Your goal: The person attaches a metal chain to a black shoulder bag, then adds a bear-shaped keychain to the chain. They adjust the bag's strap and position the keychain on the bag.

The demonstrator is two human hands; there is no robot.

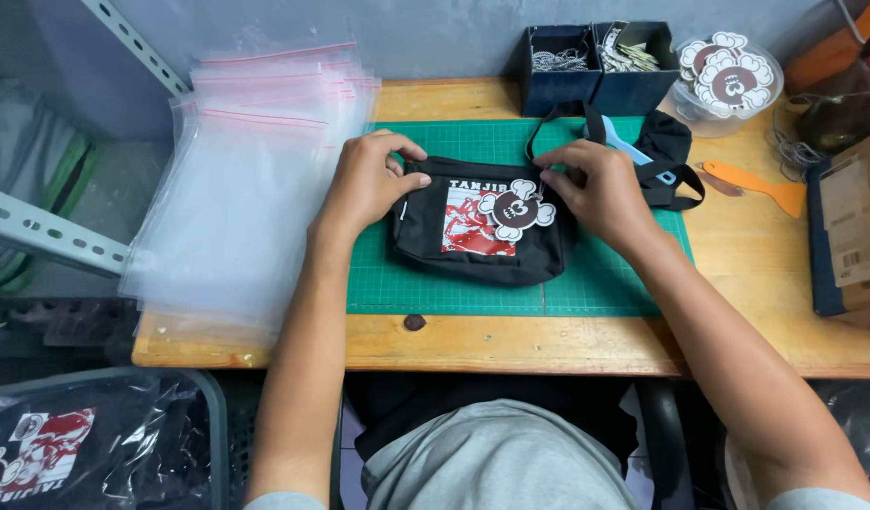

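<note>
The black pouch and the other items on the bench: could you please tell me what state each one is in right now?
black pouch: flat on the green cutting mat, flower-shaped tag lying on its front.
left hand: grip on the pouch's top left edge.
right hand: fingers on its top right edge.
clear zip bags: stacked, empty.
two dark blue boxes: open, filled.
clear tub of tags: uncovered.
</note>
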